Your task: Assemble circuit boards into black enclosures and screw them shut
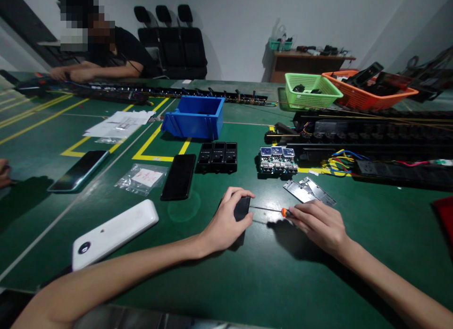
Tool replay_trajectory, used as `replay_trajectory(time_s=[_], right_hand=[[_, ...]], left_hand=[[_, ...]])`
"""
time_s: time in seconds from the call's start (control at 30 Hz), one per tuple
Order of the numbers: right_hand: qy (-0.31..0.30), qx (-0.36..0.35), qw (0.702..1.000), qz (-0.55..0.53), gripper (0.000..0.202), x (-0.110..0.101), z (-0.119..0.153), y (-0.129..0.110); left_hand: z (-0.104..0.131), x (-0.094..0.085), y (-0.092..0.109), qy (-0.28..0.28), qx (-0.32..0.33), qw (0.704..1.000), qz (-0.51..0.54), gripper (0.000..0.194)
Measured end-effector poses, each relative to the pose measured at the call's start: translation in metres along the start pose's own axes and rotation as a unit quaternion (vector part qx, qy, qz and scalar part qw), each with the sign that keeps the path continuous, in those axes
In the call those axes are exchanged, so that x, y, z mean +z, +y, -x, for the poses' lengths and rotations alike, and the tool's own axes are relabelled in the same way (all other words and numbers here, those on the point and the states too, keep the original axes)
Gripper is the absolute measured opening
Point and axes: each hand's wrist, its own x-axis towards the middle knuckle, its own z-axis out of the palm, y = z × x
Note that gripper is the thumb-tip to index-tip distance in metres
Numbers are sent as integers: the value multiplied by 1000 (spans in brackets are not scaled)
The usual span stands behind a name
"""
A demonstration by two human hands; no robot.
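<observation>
My left hand (226, 220) is wrapped round a small black box (242, 207) near the middle of the green table. Pinched in my right hand (320, 225) is a screwdriver (286, 212) with an orange and black handle; its thin shaft points left, and the tip meets or nearly meets the box's right side. Behind my left hand lie black modules (217, 157) side by side. Circuit boards (278, 161) with small displays stand farther right. Two flat grey plates (309, 191) overlap just behind my right hand.
A blue bin (194, 117), black phone (179, 177), plastic bag (142, 179), second phone (79, 171) and white device (115, 232) lie left. Green (311, 95) and orange baskets (371, 95) stand back right, behind long black rails (371, 130) with wires. A person (106, 50) sits back left.
</observation>
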Motion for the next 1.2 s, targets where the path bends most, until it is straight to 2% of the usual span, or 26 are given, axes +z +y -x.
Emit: replay_trajectory(time_s=[0.7,1.07,1.2], right_hand=[[-60,11,998,6,21,4,1,0],[-17,-21,1000,10,18,0,-4,-3],[-22,-22,999,20,22,1,-4,-2]], left_hand=[[0,0,1,4,1,1000,-2,34],[0,0,1,7,4,1000,1,34],[0,0,2,7,4,1000,-1,34]])
